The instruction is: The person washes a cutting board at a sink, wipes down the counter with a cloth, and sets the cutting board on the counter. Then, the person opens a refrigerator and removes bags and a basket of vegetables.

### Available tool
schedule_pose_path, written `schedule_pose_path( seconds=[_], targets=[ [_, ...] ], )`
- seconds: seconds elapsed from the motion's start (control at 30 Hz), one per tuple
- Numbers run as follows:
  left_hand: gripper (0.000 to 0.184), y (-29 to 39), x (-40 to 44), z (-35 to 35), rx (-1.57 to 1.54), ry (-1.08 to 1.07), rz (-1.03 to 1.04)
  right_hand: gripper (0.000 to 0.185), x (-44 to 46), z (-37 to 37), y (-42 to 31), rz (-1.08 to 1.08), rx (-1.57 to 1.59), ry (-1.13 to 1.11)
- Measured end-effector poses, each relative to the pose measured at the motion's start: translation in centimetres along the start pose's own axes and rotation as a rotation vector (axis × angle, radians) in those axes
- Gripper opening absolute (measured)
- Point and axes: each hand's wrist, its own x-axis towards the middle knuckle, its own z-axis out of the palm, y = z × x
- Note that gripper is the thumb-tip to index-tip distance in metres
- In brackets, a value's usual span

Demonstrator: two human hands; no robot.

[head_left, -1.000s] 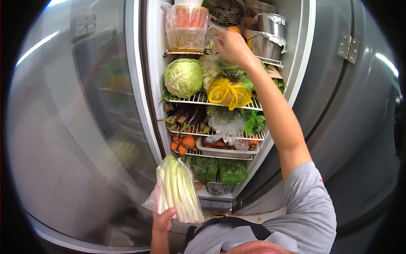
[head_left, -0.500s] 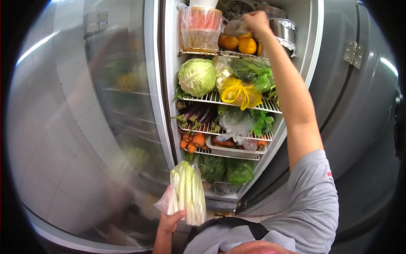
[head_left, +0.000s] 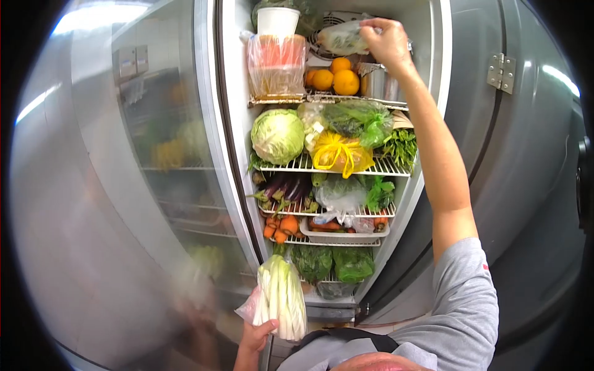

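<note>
Far — right hand (head_left: 390, 46) pinches a clouded bag (head_left: 342, 38) above oranges (head_left: 346, 82), not yet set down. Near — left hand (head_left: 255, 337) clasps bagged stalks (head_left: 281, 298), unshelved.

Big round cabbage (head_left: 277, 136) in open fridge (head_left: 441, 49). Your right hand (head_left: 388, 46) pinches small cloudy bag (head_left: 341, 38), up and right of cabbage. Your left hand (head_left: 255, 337) holds bag of long stalks (head_left: 281, 297), far below cabbage. Yellow bag (head_left: 343, 156) beside cabbage, oranges (head_left: 346, 82) higher than cabbage, eggplants (head_left: 297, 185) under.

"What colours reach you?"
"I see white stalks (head_left: 283, 300) turning pale green, purple eggplants (head_left: 299, 185), orange carrots (head_left: 288, 224), a yellow bag (head_left: 354, 154)."
"And the sleeve (head_left: 463, 278)?"
"Grey with a small red mark"
</note>
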Motion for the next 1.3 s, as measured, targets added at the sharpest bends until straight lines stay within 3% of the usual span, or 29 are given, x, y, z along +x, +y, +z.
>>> schedule_pose_path(
  seconds=[0.1,0.23,0.27,0.33,0.37,0.47,0.5,0.53,0.6,0.67,0.7,0.83,0.93,0.97,1.0,1.17,1.23,1.3],
  targets=[
    [0.103,-0.2,0.0,0.2,-0.006,0.006,-0.017,0.032,-1.0,2.1,0.5,-0.005,-0.056,0.047],
    [0.103,-0.4,-0.6,-0.1,0.033,0.012,-0.006,0.033,0.0,2.1,3.0,0.093,0.095,0.082],
    [0.102,-0.7,-0.7,-0.5,0.040,0.019,0.001,0.034,0.6,1.4,3.7,0.023,0.000,0.156],
    [0.102,-0.8,-0.6,-0.5,0.046,0.034,0.018,0.036,0.0,-0.9,1.8,0.081,-0.004,0.198],
    [0.102,-0.5,-0.5,-0.1,0.047,0.045,0.023,0.036,0.3,-1.0,2.2,-0.020,-0.023,0.260],
    [0.101,-0.8,-0.3,-0.3,0.039,0.059,0.016,0.036,0.0,-0.9,0.9,0.063,0.089,0.121],
    [0.100,-0.9,-0.2,-0.4,0.036,0.059,0.012,0.035,0.4,0.8,2.0,-0.023,0.037,0.125],
    [0.099,-0.8,-0.2,-0.2,0.037,0.057,0.008,0.035,0.1,2.5,2.3,-0.103,-0.001,0.078],
    [0.098,-0.6,0.2,0.4,0.040,0.049,0.009,0.038,-1.0,4.1,2.3,-0.131,-0.109,-0.398],
    [0.097,-1.1,0.5,0.1,0.030,0.015,0.018,0.041,-1.4,4.9,1.9,0.134,0.052,-0.842],
    [0.097,-1.3,0.5,-0.1,0.022,0.001,0.022,0.051,-0.1,8.0,7.0,-0.320,-0.195,-0.646],
    [0.097,-1.7,0.3,-0.2,0.004,0.021,-0.003,0.077,-1.1,6.6,1.8,-0.247,-0.925,-1.051],
    [0.097,-2.5,0.1,-0.9,-0.002,0.052,-0.016,0.074,0.1,6.8,1.3,-0.259,-0.885,-1.043],
    [0.097,-2.4,0.2,-0.8,-0.001,0.047,-0.010,0.069,2.8,10.1,6.2,-0.231,-0.734,-0.923],
    [0.097,-2.4,0.2,-0.8,-0.002,0.043,-0.006,0.061,4.4,10.3,7.1,-0.368,-0.670,-0.781],
    [0.094,-2.8,0.1,-1.4,-0.018,0.087,-0.015,0.053,6.4,9.0,4.4,-0.308,-0.603,-0.921],
    [0.093,-3.1,-0.1,-1.7,-0.015,0.104,-0.002,0.033,2.7,4.3,-4.6,-0.166,-0.548,-0.868],
    [0.093,-3.1,0.2,-1.8,0.000,0.099,0.012,0.033,-0.8,2.1,-6.4,-0.187,-0.237,-0.681]
  ],
)
